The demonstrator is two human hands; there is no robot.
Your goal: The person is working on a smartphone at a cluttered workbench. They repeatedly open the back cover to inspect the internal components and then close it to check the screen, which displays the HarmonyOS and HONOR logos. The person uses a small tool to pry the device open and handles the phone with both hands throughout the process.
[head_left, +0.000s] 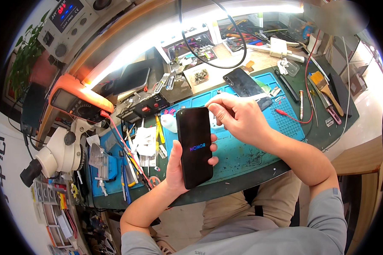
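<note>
A black smartphone [194, 163] stands nearly upright in my left hand [174, 168], its lit screen showing a small coloured logo. My left thumb lies along its left edge and the fingertips wrap round the right edge. At the phone's top right corner is my right hand [238, 117], fingers curled and thumb and forefinger brought together. Whatever these fingertips may pinch is too small or hidden to make out. Beneath both hands spreads a blue work mat [238, 148]. Behind my right hand lies a second dark phone [242, 83], with its camera bump showing.
An orange multimeter [81, 100] and a white microscope [59, 153] stand at the left. A black cable loop [225, 66] hangs over the back. Brushes [325, 91], a red test lead [300, 122] and a pen-like tool [301, 105] lie at the right.
</note>
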